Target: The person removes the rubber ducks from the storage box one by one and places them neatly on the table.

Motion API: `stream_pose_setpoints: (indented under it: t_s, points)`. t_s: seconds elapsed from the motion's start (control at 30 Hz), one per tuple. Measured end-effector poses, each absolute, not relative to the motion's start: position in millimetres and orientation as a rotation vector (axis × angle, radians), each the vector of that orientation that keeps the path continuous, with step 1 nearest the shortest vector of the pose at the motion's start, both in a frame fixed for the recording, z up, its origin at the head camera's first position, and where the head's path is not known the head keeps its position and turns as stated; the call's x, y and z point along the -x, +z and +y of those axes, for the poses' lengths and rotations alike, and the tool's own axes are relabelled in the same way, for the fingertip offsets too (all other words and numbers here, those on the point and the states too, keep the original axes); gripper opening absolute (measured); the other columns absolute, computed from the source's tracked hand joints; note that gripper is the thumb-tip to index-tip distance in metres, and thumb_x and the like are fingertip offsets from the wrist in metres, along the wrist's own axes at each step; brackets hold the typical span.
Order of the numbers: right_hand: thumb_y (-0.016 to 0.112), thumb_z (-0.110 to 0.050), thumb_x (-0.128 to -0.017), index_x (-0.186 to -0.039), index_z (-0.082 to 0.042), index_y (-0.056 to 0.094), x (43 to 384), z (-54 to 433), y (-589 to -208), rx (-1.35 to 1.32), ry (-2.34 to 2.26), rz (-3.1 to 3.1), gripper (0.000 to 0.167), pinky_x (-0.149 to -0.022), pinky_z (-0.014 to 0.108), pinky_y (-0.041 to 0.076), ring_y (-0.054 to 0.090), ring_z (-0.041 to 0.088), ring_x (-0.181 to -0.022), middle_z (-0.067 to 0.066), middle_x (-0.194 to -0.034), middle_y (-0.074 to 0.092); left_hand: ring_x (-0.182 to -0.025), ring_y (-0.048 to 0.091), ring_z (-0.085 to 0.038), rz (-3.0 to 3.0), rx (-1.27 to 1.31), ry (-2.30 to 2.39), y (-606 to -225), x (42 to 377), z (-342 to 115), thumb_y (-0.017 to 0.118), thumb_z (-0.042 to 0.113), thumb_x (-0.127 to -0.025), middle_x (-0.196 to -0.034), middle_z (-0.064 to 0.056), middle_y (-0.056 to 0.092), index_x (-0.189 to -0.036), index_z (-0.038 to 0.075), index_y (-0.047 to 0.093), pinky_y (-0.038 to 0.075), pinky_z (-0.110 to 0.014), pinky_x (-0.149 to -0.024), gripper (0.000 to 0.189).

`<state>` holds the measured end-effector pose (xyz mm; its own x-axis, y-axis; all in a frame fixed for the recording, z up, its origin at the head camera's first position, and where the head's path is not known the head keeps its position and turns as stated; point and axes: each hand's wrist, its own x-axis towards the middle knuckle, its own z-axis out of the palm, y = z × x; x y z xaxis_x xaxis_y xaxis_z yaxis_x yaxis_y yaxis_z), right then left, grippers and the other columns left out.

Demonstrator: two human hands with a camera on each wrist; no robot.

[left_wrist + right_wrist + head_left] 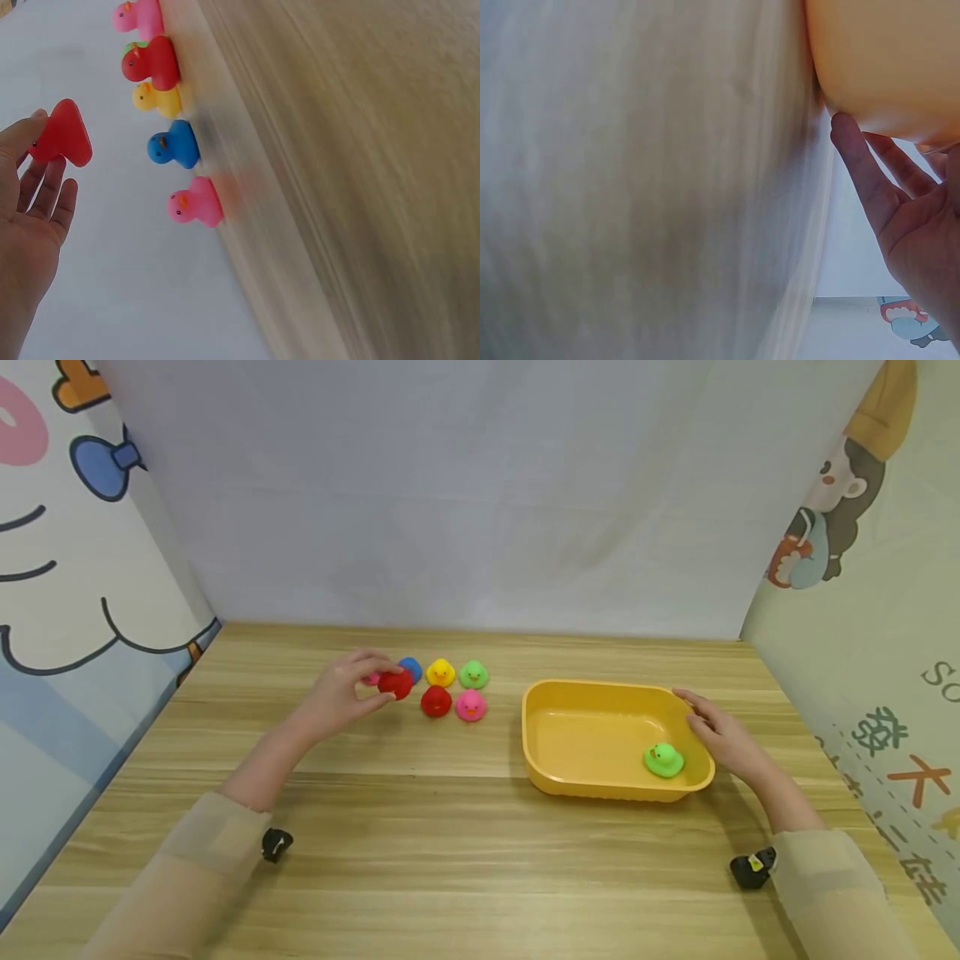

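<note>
My left hand [347, 689] pinches a red rubber duck [395, 684] between thumb and fingers, and the left wrist view shows that duck raised off the table. Right beside it stand a blue duck [410, 670] and a pink duck [196, 202], which the hand partly covers in the head view. A yellow duck [440, 673], a green duck [474, 675], a second red duck [436, 702] and another pink duck [471, 706] follow to the right. At the yellow basin's [600, 789] right end, my right hand [726, 739] rests against rim and outer wall, fingers fairly straight.
Inside the basin, near its right front corner, sits another green duck [663, 760]. The wooden table [420, 868] ends at a pale back wall [480, 510]. Printed panels stand at left and right. A small black device [277, 844] hangs at the left cuff.
</note>
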<state>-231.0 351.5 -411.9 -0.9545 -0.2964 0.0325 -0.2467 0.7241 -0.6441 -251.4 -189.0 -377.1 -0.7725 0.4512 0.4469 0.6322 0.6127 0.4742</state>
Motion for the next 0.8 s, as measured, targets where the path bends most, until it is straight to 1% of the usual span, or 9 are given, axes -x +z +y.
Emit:
stream_pose_setpoints:
  t_s: [0.1,0.33,0.5,0.63,0.8]
  points:
    - [0.033,-0.016,-0.103,-0.148,-0.003,0.026,231.5,351.6,-413.0,0.451,-1.046,2.854,0.047,-0.094,0.062,0.038,0.044,0.049,-0.118,0.036,-0.137,0.038,-0.095,0.057,-0.028,-2.604,0.861,-0.901,-383.3,255.6,-191.9,0.076,0.002,-0.077,-0.112,-0.013,0.061,-0.107,0.004,0.067,0.054,-0.043,-0.080,0.032]
    - [0.033,-0.017,-0.104,-0.148,-0.003,0.025,232.2,352.0,-413.8,0.448,-1.053,2.847,0.047,-0.094,0.062,0.038,0.043,0.049,-0.119,0.036,-0.137,0.037,-0.096,0.058,-0.029,-2.690,0.822,-0.868,-397.3,266.8,-195.7,0.075,0.005,-0.078,-0.112,-0.013,0.059,-0.107,0.005,0.067,0.054,-0.043,-0.083,0.030]
    - [0.033,-0.018,-0.104,-0.148,-0.004,0.025,232.6,352.2,-412.8,0.446,-1.047,2.845,0.048,-0.094,0.062,0.038,0.044,0.049,-0.119,0.036,-0.137,0.037,-0.098,0.057,-0.031,-2.761,0.820,-0.842,-405.3,274.5,-195.1,0.074,0.007,-0.080,-0.113,-0.014,0.059,-0.109,0.005,0.066,0.053,-0.045,-0.083,0.030]
    - [0.033,-0.017,-0.104,-0.148,-0.003,0.025,233.2,352.3,-413.1,0.457,-1.033,2.853,0.047,-0.093,0.061,0.040,0.046,0.048,-0.117,0.036,-0.136,0.039,-0.098,0.057,-0.033,-2.796,0.825,-0.844,-410.5,280.7,-193.8,0.074,0.008,-0.081,-0.111,-0.013,0.059,-0.109,0.005,0.066,0.053,-0.044,-0.084,0.030]
    - [0.033,-0.017,-0.104,-0.148,-0.003,0.025,233.2,352.4,-413.1,0.462,-1.035,2.848,0.047,-0.093,0.060,0.040,0.046,0.047,-0.117,0.036,-0.136,0.039,-0.099,0.056,-0.030,-2.836,0.811,-0.855,-414.1,286.7,-192.6,0.074,0.008,-0.081,-0.110,-0.013,0.058,-0.109,0.005,0.066,0.052,-0.043,-0.085,0.029]
